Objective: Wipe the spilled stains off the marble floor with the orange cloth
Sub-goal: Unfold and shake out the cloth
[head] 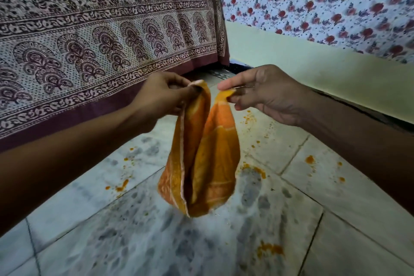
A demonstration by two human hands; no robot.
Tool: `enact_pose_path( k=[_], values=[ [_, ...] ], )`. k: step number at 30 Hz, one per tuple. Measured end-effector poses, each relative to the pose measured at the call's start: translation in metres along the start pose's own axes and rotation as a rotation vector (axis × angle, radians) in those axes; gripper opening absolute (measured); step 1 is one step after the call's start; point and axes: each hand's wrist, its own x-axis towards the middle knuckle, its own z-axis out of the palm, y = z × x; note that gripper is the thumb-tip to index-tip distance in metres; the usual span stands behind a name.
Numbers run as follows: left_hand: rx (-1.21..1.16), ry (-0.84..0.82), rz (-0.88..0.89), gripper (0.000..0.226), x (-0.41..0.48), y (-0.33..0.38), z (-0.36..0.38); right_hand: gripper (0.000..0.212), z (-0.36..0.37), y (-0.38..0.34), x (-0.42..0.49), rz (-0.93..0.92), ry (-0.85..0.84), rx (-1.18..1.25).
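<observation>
Hanging above the marble floor (139,242), the orange cloth (201,163) is pinched at its two top corners: left hand (163,94) thumb and fingers on one, right hand (264,94) on the other. Orange stains (270,248) lie scattered beneath. A patterned bedcover (89,40) borders the floor's left edge. No writing is legible.
</observation>
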Motion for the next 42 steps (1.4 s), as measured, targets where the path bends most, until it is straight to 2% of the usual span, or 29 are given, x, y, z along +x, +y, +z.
enact_pose_path(
  k=[4,6,8,10,13,15,19,21,23,25,27,29,33,35,37,38,40,42],
  values=[
    [-0.001,-0.063,0.081,0.01,-0.004,0.005,0.01,0.025,0.019,0.0,0.006,-0.284,0.258,-0.448],
    [0.014,-0.08,0.177,0.012,-0.005,0.009,0.009,0.024,0.02,-0.002,0.008,-0.351,0.313,-0.439],
    [-0.006,-0.073,0.243,0.014,-0.004,0.013,0.009,0.02,0.017,-0.007,0.012,-0.305,0.28,-0.338],
    [-0.087,0.015,0.269,0.019,-0.003,0.013,0.014,0.018,0.013,-0.012,0.015,-0.277,0.276,-0.344],
    [-0.073,0.16,0.294,0.034,-0.005,-0.006,0.027,0.014,0.008,-0.022,0.018,-0.398,0.392,-0.493],
    [0.086,0.12,0.218,0.034,-0.014,-0.037,0.033,0.015,0.001,-0.033,0.017,-0.465,0.458,-0.462],
    [0.348,0.034,0.014,0.014,-0.044,-0.107,0.022,0.023,-0.035,-0.049,0.012,-0.578,0.581,-0.457],
    [0.416,-0.043,-0.084,0.007,-0.054,-0.125,0.006,0.019,-0.054,-0.041,0.005,-0.521,0.551,-0.416],
    [0.403,-0.158,-0.275,0.005,-0.056,-0.128,-0.012,0.021,-0.069,-0.018,-0.007,-0.354,0.461,-0.427],
    [0.238,-0.257,-0.555,0.014,-0.057,-0.119,-0.025,0.022,-0.078,0.008,-0.021,-0.203,0.31,-0.514],
    [0.111,-0.294,-0.649,0.016,-0.055,-0.109,-0.033,0.022,-0.084,0.032,-0.032,-0.109,0.223,-0.6],
    [0.039,-0.317,-0.62,0.017,-0.05,-0.097,-0.038,0.031,-0.089,0.048,-0.038,-0.045,0.216,-0.638],
    [-0.054,-0.333,-0.491,0.02,-0.04,-0.066,-0.037,0.032,-0.096,0.059,-0.043,0.057,0.175,-0.695],
    [-0.039,-0.253,-0.399,0.021,-0.034,-0.054,-0.031,0.022,-0.09,0.059,-0.038,0.133,0.075,-0.789],
    [-0.011,-0.153,-0.338,0.026,-0.025,-0.042,-0.022,0.009,-0.078,0.057,-0.034,0.225,-0.031,-0.724],
    [-0.012,-0.102,-0.327,0.029,-0.021,-0.037,-0.018,0.022,-0.072,0.055,-0.032,0.283,-0.057,-0.646],
    [-0.004,-0.009,-0.327,0.032,-0.012,-0.029,-0.014,0.04,-0.065,0.052,-0.024,0.347,0.037,-0.471],
    [-0.034,0.043,-0.368,0.031,-0.007,-0.026,-0.013,0.024,-0.053,0.05,-0.015,0.218,0.28,-0.389]
  ],
)
